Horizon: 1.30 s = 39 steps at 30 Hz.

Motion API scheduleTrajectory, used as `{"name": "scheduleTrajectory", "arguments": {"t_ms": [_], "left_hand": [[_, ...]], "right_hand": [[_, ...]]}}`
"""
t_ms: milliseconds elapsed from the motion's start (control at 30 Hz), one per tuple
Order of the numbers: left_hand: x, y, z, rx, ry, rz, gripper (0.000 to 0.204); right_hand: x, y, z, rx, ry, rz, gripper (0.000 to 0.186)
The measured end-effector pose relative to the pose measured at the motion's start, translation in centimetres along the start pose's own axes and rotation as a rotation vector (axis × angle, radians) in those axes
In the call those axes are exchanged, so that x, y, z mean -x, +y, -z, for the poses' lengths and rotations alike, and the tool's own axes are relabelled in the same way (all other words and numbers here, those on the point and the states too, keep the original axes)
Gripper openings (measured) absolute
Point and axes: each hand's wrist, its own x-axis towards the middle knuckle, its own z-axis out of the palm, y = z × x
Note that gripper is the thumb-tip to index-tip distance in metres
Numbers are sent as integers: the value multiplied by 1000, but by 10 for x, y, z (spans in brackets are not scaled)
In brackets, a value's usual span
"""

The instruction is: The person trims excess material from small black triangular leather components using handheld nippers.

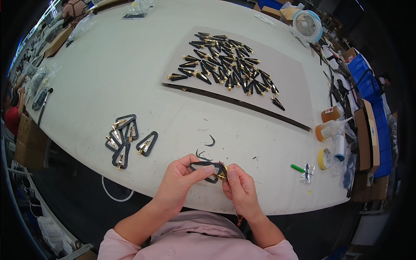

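Note:
Near the table's front edge, my left hand [177, 180] pinches a triangular hair clip [197, 165] with a dark fabric border and a gold metal clasp. Close against the clip's gold end, my right hand [241, 188] is closed, thumb on forefinger. A thin orange-and-black piece [239, 219] sticks out below that hand; what the fingers grip is mostly hidden. Curved black scraps [211, 141] lie just beyond the hands. To the left rests a loose group of similar triangular clips [123, 154], gold clasps showing, with one clip [147, 143] slightly apart.
A grey board [286, 73] farther off carries many black-and-gold clips [229, 65]. At right are amber bottles [325, 131], a yellow tape roll [324, 158], a green pen-like item [297, 168] and a small plastic packet [307, 172]. A fan [307, 25] stands at the far right.

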Motion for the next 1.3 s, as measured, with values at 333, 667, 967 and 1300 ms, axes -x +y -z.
{"name": "scheduleTrajectory", "arguments": {"t_ms": [333,667,967,1300], "left_hand": [[-4,7,8,-50,-50,26,10],[-9,11,20,-134,-124,71,14],[-9,17,29,-150,-167,82,15],[2,31,25,-235,-135,24,17]], "right_hand": [[0,-7,10,161,-55,-61,27],[0,-7,17,251,-101,-92,24],[0,3,19,305,-98,-79,23],[0,-13,8,156,-32,-28,20]]}}
